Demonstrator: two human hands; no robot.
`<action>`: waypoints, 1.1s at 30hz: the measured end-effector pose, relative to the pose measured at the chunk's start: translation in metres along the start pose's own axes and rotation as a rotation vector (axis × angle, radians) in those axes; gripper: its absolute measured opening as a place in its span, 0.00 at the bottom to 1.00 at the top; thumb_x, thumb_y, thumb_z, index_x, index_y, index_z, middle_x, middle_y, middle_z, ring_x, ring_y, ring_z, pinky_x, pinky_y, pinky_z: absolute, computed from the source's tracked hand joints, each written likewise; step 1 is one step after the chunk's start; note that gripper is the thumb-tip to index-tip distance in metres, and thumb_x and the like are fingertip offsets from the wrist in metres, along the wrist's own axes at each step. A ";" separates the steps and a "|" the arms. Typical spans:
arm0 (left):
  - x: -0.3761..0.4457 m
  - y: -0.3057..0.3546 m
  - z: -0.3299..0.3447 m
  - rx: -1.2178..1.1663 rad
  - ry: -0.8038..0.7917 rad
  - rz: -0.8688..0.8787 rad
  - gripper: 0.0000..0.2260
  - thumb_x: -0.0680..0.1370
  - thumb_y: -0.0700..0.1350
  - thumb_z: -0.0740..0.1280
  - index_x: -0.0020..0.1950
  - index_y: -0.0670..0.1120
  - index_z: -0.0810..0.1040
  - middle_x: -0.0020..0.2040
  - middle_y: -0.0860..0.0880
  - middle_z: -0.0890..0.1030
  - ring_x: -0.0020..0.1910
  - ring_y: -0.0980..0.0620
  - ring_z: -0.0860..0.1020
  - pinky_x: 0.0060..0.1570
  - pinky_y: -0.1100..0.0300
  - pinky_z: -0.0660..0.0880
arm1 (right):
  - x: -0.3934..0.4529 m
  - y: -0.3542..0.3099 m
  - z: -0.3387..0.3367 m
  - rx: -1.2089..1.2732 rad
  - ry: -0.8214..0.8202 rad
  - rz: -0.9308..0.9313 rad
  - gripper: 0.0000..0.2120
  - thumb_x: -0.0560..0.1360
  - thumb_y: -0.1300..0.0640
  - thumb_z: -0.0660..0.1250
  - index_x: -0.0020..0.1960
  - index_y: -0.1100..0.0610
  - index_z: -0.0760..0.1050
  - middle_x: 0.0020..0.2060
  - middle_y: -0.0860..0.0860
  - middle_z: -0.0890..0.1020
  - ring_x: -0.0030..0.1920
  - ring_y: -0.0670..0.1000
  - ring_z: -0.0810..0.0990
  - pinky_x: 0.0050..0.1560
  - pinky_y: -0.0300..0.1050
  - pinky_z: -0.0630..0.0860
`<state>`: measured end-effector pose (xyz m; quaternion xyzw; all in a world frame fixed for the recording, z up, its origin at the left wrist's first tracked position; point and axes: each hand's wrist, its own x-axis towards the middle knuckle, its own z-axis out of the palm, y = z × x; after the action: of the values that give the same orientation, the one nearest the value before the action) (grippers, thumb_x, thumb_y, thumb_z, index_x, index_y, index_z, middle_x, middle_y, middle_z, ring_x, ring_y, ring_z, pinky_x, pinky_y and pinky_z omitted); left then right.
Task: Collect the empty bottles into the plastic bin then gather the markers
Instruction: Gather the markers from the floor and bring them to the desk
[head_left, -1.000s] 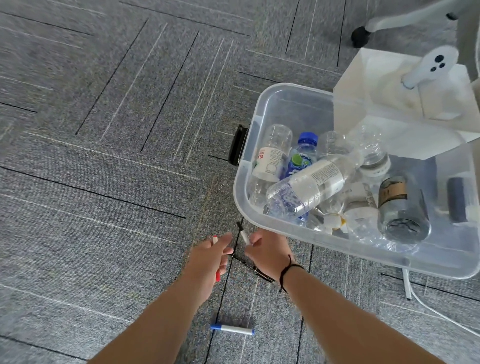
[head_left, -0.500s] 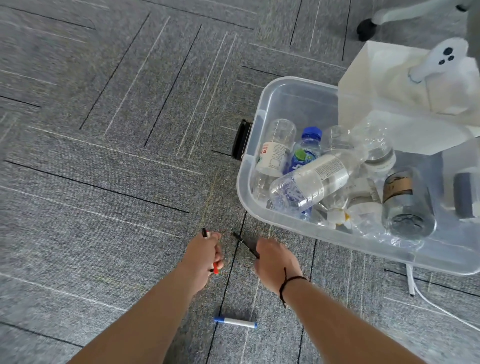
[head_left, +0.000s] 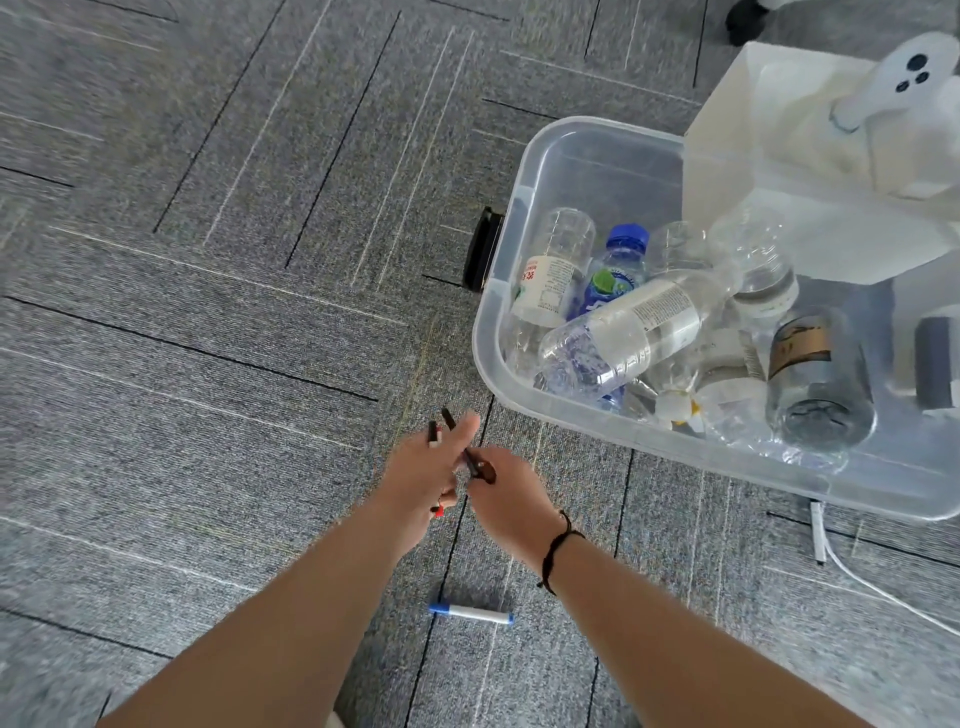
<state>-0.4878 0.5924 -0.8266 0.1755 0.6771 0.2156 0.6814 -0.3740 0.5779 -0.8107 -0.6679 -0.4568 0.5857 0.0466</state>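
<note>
My left hand (head_left: 423, 475) is closed around a red marker (head_left: 439, 511), and a black-and-white end pokes out above its fingers. My right hand (head_left: 511, 501) pinches a thin black marker (head_left: 471, 460), whose far tip lies against the left thumb. The two hands touch just in front of the clear plastic bin (head_left: 488, 338). Several empty bottles (head_left: 623, 332) lie jumbled in the bin. A blue-capped white marker (head_left: 470, 614) lies alone on the carpet between my forearms.
A white bag (head_left: 779, 208) with a white controller (head_left: 893, 83) on it leans over the bin's far right side. A black latch (head_left: 483, 249) sticks out of the bin's left end. A white cable (head_left: 831, 553) trails on the carpet at right. A chair wheel (head_left: 743, 23) stands at the top right.
My right hand has lifted the black marker off the carpet and brought it over to the left hand. The hands, apart before, now touch.
</note>
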 end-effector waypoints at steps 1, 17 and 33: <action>-0.001 -0.001 0.002 0.022 -0.013 0.004 0.21 0.77 0.57 0.69 0.52 0.38 0.80 0.46 0.41 0.84 0.39 0.44 0.80 0.38 0.54 0.74 | -0.001 -0.006 0.000 0.055 -0.017 -0.001 0.08 0.83 0.62 0.58 0.51 0.59 0.76 0.42 0.55 0.83 0.31 0.47 0.74 0.28 0.34 0.71; 0.001 0.017 -0.009 -0.352 0.074 -0.112 0.08 0.83 0.38 0.60 0.57 0.39 0.77 0.37 0.44 0.76 0.33 0.48 0.74 0.43 0.48 0.77 | -0.030 0.059 0.033 -1.001 -0.280 -0.217 0.10 0.76 0.60 0.71 0.56 0.60 0.77 0.51 0.54 0.78 0.48 0.52 0.80 0.52 0.50 0.83; -0.011 0.010 0.014 -0.072 -0.155 -0.112 0.13 0.84 0.44 0.60 0.61 0.37 0.79 0.53 0.36 0.84 0.52 0.38 0.82 0.59 0.39 0.77 | 0.011 0.008 -0.044 0.268 0.038 0.052 0.11 0.76 0.57 0.72 0.51 0.65 0.83 0.44 0.59 0.87 0.37 0.49 0.85 0.37 0.41 0.83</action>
<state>-0.4742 0.5957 -0.8115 0.1292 0.6227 0.1871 0.7487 -0.3348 0.6012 -0.8098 -0.6783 -0.3562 0.6295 0.1289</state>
